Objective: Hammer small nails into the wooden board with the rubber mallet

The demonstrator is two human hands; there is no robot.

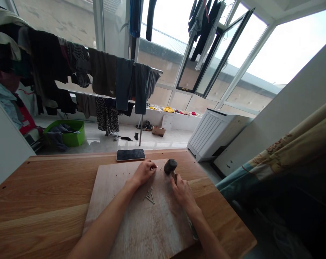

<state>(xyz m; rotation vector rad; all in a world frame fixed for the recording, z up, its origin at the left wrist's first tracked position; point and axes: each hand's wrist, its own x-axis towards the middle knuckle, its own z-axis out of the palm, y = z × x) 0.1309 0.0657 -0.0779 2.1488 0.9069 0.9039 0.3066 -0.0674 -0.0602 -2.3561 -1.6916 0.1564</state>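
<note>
Small pale piece [156,167] in left hand's [144,172] closed fingertips, mostly hidden, can't tell what; right hand [183,190] grips a hammer [170,166], handle end covered by the palm. Both arms reach forward, left wrist bent inward. Loose nails [150,200] between the forearms, board [141,226] beneath both hands, phone [131,154] just beyond the left.

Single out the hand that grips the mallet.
The right hand: it holds the mallet by its handle. The left hand is apart from the mallet, over the board.
</note>
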